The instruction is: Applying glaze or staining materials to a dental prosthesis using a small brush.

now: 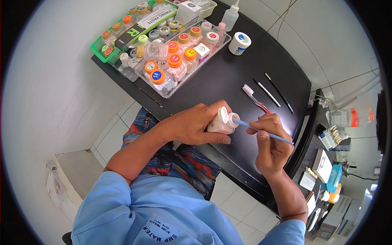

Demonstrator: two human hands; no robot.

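My left hand is closed around a small clear bottle with pale pink contents and a white flip cap standing open. I hold the bottle tilted, its mouth facing right, above the front edge of the black table. In my right hand, pinched between thumb and fingers, is a slim light-blue stick-like tool. Its left tip is at the bottle's mouth; whether it reaches inside I cannot tell. Beyond my right hand lies a toothbrush with a clear and red handle, partly hidden by that hand.
Two thin brush-like tools lie at the table's right. A white lidded tub and a squeeze bottle stand at the back. A clear tray and a green basket hold several jars at left. A cluttered counter runs along the right.
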